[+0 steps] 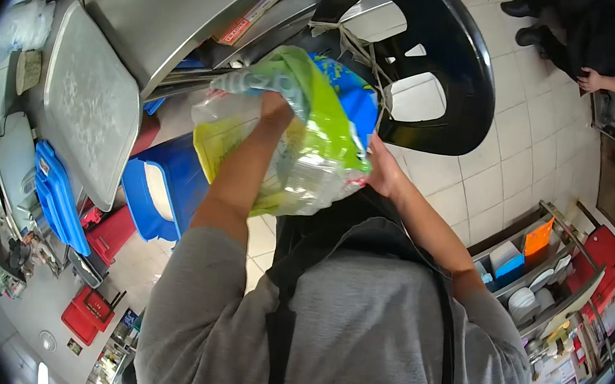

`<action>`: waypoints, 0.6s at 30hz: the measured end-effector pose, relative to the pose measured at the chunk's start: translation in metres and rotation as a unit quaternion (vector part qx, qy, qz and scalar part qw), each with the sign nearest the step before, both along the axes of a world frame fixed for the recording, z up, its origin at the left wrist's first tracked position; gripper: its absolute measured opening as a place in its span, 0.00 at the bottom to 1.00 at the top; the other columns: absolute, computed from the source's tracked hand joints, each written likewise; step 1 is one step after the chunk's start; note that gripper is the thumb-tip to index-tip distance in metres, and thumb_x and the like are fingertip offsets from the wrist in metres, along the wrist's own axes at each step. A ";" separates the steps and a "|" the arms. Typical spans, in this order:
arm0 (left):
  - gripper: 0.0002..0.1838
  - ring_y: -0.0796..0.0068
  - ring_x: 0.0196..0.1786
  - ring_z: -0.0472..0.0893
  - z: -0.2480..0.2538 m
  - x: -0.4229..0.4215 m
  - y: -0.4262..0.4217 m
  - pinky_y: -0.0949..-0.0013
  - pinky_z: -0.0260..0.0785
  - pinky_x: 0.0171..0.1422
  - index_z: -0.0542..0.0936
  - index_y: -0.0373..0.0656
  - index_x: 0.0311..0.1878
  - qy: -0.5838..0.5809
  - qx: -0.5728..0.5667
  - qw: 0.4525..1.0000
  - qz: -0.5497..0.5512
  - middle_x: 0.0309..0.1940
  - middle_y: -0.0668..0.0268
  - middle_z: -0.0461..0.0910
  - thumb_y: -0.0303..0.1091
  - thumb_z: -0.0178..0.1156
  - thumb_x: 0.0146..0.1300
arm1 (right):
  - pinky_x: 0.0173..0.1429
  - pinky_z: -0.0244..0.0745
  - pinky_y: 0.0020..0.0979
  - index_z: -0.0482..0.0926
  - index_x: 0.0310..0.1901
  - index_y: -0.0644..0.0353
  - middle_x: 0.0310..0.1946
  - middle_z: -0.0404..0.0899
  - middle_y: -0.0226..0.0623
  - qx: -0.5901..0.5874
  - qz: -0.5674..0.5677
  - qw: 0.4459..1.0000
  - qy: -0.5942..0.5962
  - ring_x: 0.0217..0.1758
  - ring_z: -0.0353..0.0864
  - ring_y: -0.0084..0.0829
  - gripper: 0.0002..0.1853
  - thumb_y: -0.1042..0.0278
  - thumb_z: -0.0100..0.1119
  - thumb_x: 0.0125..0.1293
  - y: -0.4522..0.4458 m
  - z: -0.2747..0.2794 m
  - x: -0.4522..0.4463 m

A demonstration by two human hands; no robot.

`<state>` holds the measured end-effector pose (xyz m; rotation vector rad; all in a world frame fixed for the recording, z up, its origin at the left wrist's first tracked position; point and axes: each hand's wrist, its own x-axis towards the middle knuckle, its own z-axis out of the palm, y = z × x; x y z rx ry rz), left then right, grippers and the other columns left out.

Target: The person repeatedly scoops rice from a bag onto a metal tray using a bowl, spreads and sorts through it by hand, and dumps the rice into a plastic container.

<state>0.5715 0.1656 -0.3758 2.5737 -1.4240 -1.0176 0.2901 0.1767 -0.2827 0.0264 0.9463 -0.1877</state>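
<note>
A large plastic bag [309,147], printed in green, blue and yellow with clear parts, is held up in front of my body. My left hand [277,105] reaches into its opening, and the plastic hides the fingers. On the other side, my right hand [382,166] grips the bag's edge, fingers partly behind it. What the bag contains cannot be made out. Just beyond it stands a black plastic chair [464,81] with cut-out holes and a pale tie strung across.
A steel counter [177,3] with a grey tray [94,99] lies to the left. Below are a blue bin [144,196] and a blue lid [61,194]. Shelves with dishes [526,300] stand at right. Another person [605,44] is at the upper right on the tiled floor [510,147].
</note>
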 end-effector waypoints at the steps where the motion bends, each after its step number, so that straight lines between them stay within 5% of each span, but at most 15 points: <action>1: 0.26 0.53 0.58 0.82 -0.014 -0.019 0.000 0.54 0.81 0.53 0.72 0.39 0.66 -0.015 -0.004 1.000 0.005 0.59 0.50 0.79 0.32 0.60 0.64 | 0.61 0.77 0.40 0.66 0.71 0.54 0.61 0.77 0.40 0.034 -0.037 0.998 -0.049 0.61 0.78 0.38 0.32 0.44 0.54 0.74 -0.004 -0.012 0.016; 10: 0.25 0.52 0.57 0.83 -0.043 -0.043 0.039 0.53 0.82 0.52 0.72 0.39 0.66 0.180 0.026 0.978 0.101 0.59 0.50 0.79 0.30 0.58 0.64 | 0.65 0.75 0.41 0.64 0.73 0.55 0.65 0.74 0.40 -0.024 -0.098 0.995 0.000 0.63 0.77 0.37 0.31 0.49 0.54 0.74 0.003 0.000 0.070; 18: 0.25 0.51 0.57 0.83 -0.035 -0.034 0.058 0.52 0.82 0.50 0.72 0.38 0.65 0.352 0.019 0.910 0.218 0.59 0.51 0.79 0.28 0.56 0.64 | 0.69 0.73 0.42 0.61 0.74 0.55 0.68 0.69 0.40 -0.032 0.055 0.995 0.071 0.66 0.75 0.36 0.32 0.52 0.55 0.75 0.021 0.063 0.142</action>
